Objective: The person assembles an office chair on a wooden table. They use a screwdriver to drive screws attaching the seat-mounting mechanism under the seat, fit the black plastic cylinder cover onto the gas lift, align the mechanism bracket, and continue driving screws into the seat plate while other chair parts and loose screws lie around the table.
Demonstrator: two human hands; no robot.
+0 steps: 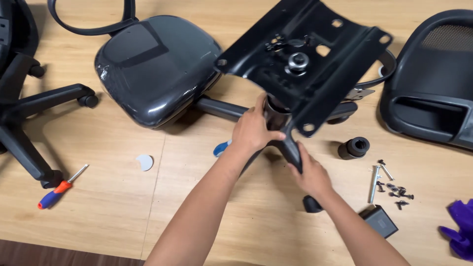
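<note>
We are holding the black metal plate (300,59) above the floor (113,207), left hand (253,130) clamped on its post (274,114), right hand (310,172) clamped on the chair-base leg (290,148); tilted, it could slip sideways onto the screws (394,189).

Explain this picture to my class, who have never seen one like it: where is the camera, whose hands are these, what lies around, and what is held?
The single picture comes from a camera worn on a person's head, looking down at their own bare hands over a wooden floor. The left hand grips a black column under a black metal plate. The right hand holds one leg of a black chair base. Around them lie a seat cushion, a chair back, a screwdriver, a heap of screws and a second chair base.
</note>
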